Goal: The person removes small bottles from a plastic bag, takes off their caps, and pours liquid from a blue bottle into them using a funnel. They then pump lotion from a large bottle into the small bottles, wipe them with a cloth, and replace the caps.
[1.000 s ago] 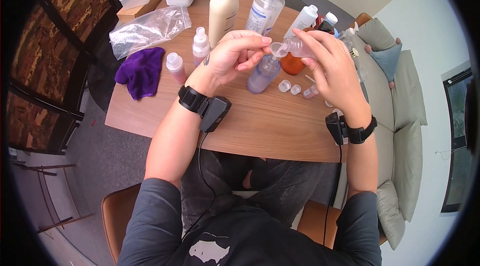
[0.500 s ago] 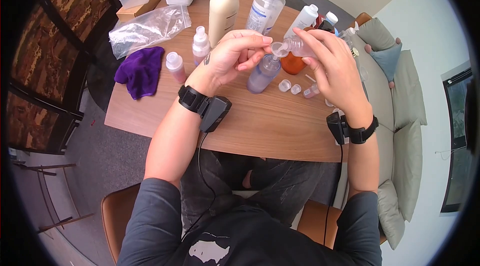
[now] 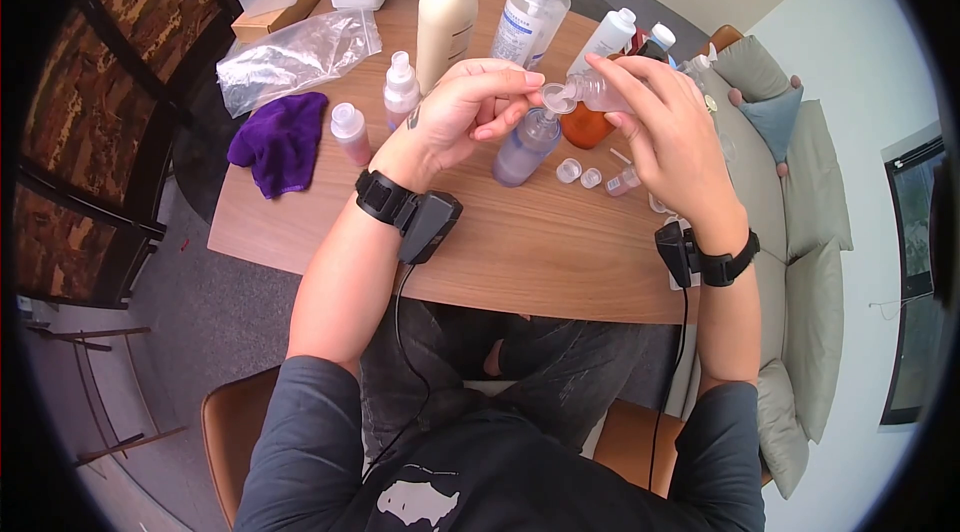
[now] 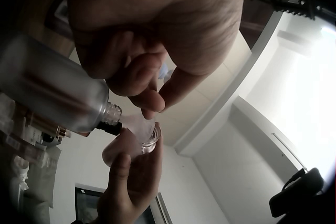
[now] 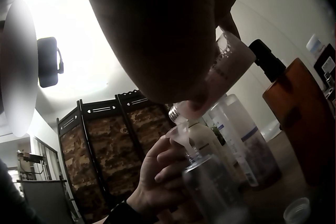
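Clear plastic, a small bottle (image 3: 597, 93) of pinkish liquid, is held in the right hand (image 3: 668, 137), fingers and thumb curled about its sides. Its long axis runs across toward the person's left, mouth end tilted downward at the funnel (image 3: 556, 102); whether mouth and rim touch cannot be determined. The left hand (image 3: 478, 107) pinches the funnel's rim between thumb and finger. The funnel's stem sits in the neck of a frosted bottle (image 3: 526, 152), upright on the table (image 3: 480, 252), below and between both hands, the left being nearer. The governing relation, in my judgement, is mouth over funnel. Beyond: two loose caps (image 3: 580, 174) and an amber bottle (image 3: 588, 130) to the right.
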A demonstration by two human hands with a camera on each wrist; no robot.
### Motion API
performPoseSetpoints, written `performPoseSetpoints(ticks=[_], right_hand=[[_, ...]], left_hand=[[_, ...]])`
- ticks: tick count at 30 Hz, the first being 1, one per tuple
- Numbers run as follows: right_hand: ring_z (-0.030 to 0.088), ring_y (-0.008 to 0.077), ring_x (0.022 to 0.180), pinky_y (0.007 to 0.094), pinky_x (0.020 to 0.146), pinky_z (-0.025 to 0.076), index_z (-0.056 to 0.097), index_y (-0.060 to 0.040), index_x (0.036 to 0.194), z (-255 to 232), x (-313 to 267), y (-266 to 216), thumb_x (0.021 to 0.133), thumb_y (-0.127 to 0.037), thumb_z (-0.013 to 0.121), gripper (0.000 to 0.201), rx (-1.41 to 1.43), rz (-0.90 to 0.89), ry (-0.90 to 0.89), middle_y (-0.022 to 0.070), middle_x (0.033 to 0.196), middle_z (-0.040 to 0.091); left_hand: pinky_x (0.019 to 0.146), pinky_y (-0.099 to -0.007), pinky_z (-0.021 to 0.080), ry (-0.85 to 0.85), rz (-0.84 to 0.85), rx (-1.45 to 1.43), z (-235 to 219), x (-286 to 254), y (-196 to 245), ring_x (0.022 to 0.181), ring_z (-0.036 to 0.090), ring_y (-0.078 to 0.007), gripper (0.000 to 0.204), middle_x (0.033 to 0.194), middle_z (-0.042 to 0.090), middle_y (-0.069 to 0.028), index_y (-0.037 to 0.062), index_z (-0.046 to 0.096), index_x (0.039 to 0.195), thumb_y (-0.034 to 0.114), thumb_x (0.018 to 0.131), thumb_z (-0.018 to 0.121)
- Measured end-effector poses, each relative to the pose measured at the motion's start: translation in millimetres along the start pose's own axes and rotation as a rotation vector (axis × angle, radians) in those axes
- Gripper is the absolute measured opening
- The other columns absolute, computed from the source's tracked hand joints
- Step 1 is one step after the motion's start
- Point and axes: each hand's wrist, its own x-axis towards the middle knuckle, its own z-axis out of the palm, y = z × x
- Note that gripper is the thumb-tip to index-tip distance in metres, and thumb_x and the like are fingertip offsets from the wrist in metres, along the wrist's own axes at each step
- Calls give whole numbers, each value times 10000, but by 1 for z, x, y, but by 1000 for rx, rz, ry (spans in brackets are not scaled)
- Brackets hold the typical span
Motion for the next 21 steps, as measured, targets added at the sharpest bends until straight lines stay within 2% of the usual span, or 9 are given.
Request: performPoseSetpoints(ticks=[21], right_hand=[[603, 301, 1168, 429, 1029, 438, 599, -173, 1458, -3, 3, -1, 912, -37, 661, 566, -26, -19, -2, 78, 1237, 642]], left_hand=[[437, -210, 247, -13, 6, 5, 1, 0, 1, 420, 363, -33, 236, 620, 585, -11, 9, 734, 915, 220, 1004, 679]])
